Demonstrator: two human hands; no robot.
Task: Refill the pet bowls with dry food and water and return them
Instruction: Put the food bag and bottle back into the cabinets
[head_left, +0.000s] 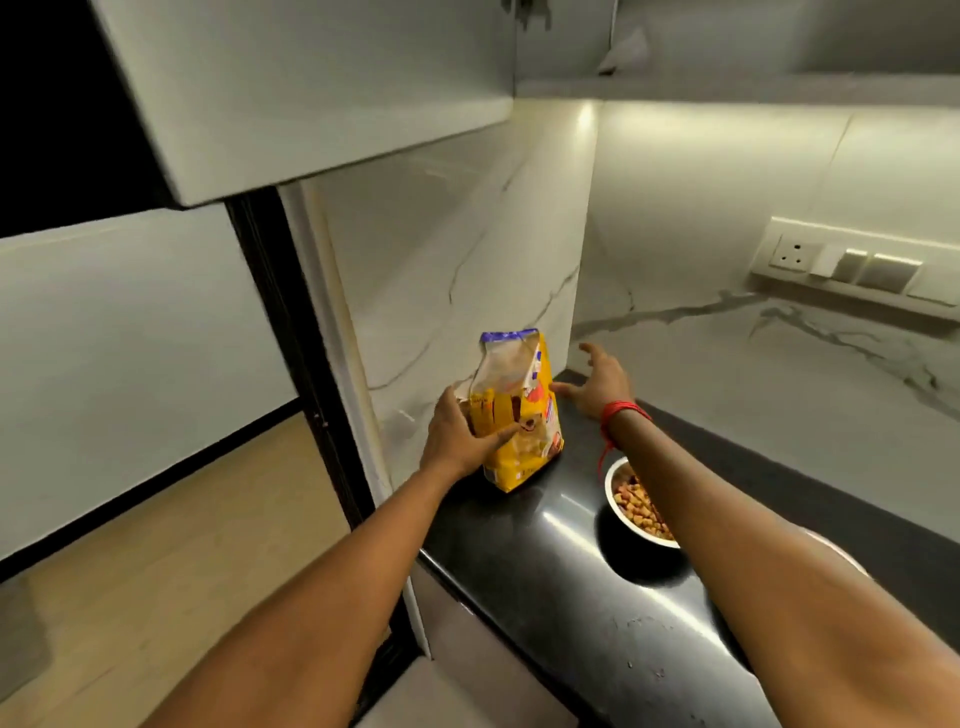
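Two hands, one bag (519, 415), one filled bowl (638, 504).

Right forearm covers the near side of the food bowl (631, 501); a second bowl (831, 545) barely shows behind it. Print on the yellow bag (524, 415) blurred, unreadable. Worktop (597, 597) cut off at bottom edge

A glossy black counter (597, 587) fills a corner of white marble walls (727, 249) with grey veins. A switch panel (841, 267) with 1 socket sits on the right wall. White cabinets (311, 93) hang overhead, lit warmly beneath. Pale wood floor (171, 561) lies left.
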